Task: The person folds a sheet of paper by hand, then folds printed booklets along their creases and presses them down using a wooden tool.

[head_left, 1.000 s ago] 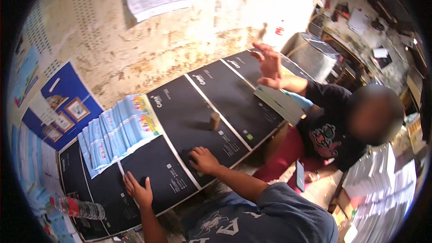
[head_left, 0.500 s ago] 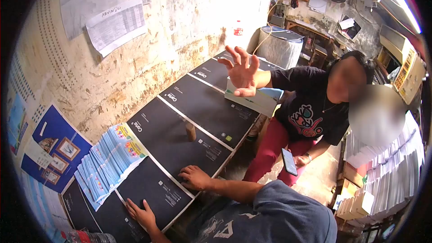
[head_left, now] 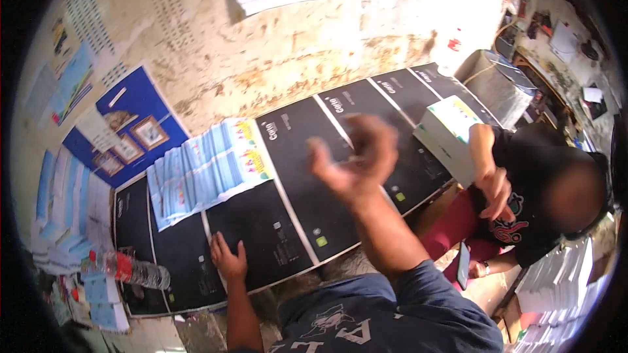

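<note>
My left hand (head_left: 229, 258) lies flat on the near edge of the black-topped table (head_left: 297, 189), fingers spread, with nothing in it. Up in the air over the middle of the table is my right hand (head_left: 360, 160), somewhat smeared by motion. Its thumb and fingers are apart and curved, and I see nothing held. Beyond my left hand, a fanned stack of light blue booklets (head_left: 203, 170) with colourful covers rests on the tabletop.
Across the table's right end sits another person (head_left: 523, 202), one hand hanging forward, a phone (head_left: 463, 267) by the other. A box (head_left: 451, 124) stands near them. At left lies a plastic bottle (head_left: 140, 270). Paper stacks (head_left: 556, 274) fill the lower right.
My right hand has risen from the tabletop into the air. The other person's raised hand has come down. My view has turned, while my left hand stays on the table.
</note>
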`<state>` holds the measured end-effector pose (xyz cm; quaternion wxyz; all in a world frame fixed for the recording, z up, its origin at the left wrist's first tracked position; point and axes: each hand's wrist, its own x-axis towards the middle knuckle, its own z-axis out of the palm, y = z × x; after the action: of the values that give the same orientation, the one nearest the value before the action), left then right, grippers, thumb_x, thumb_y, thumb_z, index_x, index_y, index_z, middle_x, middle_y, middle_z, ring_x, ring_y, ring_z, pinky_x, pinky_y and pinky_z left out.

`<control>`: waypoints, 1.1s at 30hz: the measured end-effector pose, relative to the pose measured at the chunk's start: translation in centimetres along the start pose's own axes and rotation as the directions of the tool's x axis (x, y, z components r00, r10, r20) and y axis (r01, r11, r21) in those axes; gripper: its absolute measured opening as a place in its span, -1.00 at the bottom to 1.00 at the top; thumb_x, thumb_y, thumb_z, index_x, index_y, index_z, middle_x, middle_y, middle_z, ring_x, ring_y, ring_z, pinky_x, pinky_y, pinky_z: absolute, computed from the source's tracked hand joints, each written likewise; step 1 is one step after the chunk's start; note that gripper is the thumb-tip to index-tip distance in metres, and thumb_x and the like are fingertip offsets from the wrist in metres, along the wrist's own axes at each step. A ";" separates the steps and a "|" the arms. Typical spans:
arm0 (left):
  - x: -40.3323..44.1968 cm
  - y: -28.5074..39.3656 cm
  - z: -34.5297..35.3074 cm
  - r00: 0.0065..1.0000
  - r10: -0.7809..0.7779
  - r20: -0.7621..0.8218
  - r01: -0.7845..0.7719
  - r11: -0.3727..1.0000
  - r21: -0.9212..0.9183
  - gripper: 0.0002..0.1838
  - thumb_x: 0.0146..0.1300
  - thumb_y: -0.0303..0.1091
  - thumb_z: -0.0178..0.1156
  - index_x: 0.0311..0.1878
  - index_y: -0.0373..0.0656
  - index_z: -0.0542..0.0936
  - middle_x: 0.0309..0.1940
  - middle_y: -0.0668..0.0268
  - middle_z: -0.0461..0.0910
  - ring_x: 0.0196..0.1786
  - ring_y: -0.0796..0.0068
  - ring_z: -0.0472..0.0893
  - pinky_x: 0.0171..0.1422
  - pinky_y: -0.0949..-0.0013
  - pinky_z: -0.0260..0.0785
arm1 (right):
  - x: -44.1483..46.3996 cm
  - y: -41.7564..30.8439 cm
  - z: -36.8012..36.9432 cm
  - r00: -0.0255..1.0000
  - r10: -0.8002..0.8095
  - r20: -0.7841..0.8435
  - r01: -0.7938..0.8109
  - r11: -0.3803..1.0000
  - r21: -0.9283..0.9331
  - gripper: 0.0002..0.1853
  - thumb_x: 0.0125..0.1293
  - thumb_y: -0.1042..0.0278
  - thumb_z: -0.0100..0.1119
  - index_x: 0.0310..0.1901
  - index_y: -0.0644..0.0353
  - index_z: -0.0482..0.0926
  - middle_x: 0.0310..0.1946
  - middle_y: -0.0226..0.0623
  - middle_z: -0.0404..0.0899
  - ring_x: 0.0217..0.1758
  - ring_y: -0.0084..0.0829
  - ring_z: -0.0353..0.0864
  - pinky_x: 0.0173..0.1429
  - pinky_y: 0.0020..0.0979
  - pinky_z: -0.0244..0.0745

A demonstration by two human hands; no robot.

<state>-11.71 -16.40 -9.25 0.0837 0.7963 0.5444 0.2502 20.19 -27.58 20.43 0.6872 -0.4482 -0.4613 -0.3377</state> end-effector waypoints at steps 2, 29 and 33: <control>-0.1 0.1 -0.1 0.998 -0.061 -0.002 0.061 0.998 0.033 -0.19 0.34 -0.03 0.23 0.53 -0.23 0.22 0.47 -0.08 0.26 0.53 -0.12 0.21 0.59 -0.07 -0.01 | -3.3 1.0 -0.2 0.904 0.264 0.337 -0.226 0.963 -0.147 -0.61 0.08 0.19 0.53 -0.13 0.20 0.63 -0.49 -0.28 0.49 -0.58 -0.35 0.44 -0.42 -0.33 0.41; 0.5 -1.4 0.9 0.996 0.089 -0.014 -0.087 0.988 0.127 -0.30 0.35 -0.15 0.21 0.44 -0.38 0.32 0.32 -0.22 0.41 0.37 -0.24 0.40 0.47 -0.05 0.22 | -25.4 6.5 -4.1 0.135 0.577 0.806 -0.333 0.792 -0.511 -0.43 0.35 -0.33 0.10 -0.21 0.13 0.57 -0.48 -0.04 0.64 -0.37 0.10 0.67 -0.20 -0.03 0.57; 0.5 -0.6 0.5 0.993 0.112 -0.028 -0.109 0.991 0.075 -0.28 0.30 -0.12 0.26 0.40 -0.37 0.35 0.30 -0.21 0.44 0.37 -0.25 0.39 0.47 -0.15 0.17 | -25.4 6.5 -3.6 0.067 0.602 0.796 -0.267 0.779 -0.567 -0.40 0.40 -0.36 0.03 -0.05 0.13 0.59 -0.43 0.00 0.69 -0.38 0.04 0.71 -0.28 -0.02 0.59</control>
<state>-11.79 -15.64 -9.78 0.0314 0.8235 0.5097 0.2471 18.29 -27.25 -5.98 0.2514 -0.7619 -0.5700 0.1771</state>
